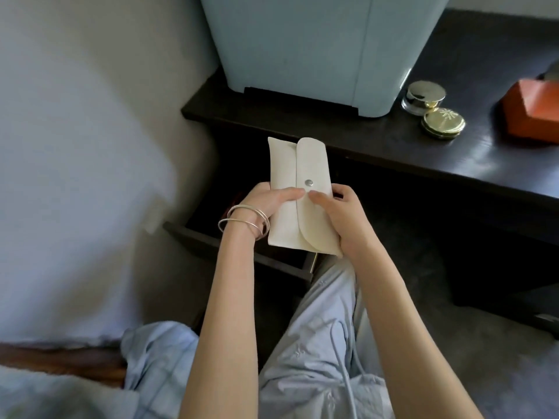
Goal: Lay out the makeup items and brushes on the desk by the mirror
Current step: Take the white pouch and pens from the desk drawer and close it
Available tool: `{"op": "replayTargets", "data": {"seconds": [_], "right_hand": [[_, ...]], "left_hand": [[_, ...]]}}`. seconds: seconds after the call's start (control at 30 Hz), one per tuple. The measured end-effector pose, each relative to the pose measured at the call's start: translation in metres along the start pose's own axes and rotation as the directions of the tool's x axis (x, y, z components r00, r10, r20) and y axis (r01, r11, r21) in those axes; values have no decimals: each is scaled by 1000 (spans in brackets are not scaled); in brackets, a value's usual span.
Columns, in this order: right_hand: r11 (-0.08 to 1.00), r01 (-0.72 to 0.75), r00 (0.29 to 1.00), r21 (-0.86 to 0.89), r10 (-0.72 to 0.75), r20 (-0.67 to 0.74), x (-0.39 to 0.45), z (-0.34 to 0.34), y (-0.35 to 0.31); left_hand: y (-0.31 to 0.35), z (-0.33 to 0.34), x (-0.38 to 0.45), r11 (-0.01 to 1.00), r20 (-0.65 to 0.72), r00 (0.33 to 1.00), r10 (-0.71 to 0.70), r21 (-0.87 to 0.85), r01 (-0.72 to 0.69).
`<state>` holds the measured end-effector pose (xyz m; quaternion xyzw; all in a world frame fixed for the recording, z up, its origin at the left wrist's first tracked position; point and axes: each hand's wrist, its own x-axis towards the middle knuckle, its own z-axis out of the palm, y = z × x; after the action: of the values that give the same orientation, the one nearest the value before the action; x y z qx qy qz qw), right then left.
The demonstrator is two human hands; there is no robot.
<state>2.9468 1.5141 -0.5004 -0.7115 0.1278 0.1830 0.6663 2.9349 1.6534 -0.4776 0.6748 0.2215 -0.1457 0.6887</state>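
I hold a cream fabric pouch [290, 164] with a rounded flap and a silver snap upright in front of me, above an open dark drawer [242, 246]. My left hand [269, 201], with thin bangles on the wrist, grips its left edge, thumb lying across the front near the snap. My right hand [341, 216] grips the right edge, thumb on the flap just below the snap. The flap is closed. On the dark desk [378, 140] sit a round jar with a shiny lid [423, 96] and a gold compact [443, 124].
A pale blue appliance [302, 49] stands at the back of the desk. An orange box [532, 113] lies at the right edge. A white wall fills the left side. My legs in light blue trousers are below, over grey carpet.
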Motion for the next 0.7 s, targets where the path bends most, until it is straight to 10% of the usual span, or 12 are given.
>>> {"op": "replayTargets", "data": {"seconds": [0.7], "right_hand": [[995,71,927,65,-42,-373,73,-196,-73]], "left_hand": [[89,213,94,979,122,988,94,170,-114]]}}
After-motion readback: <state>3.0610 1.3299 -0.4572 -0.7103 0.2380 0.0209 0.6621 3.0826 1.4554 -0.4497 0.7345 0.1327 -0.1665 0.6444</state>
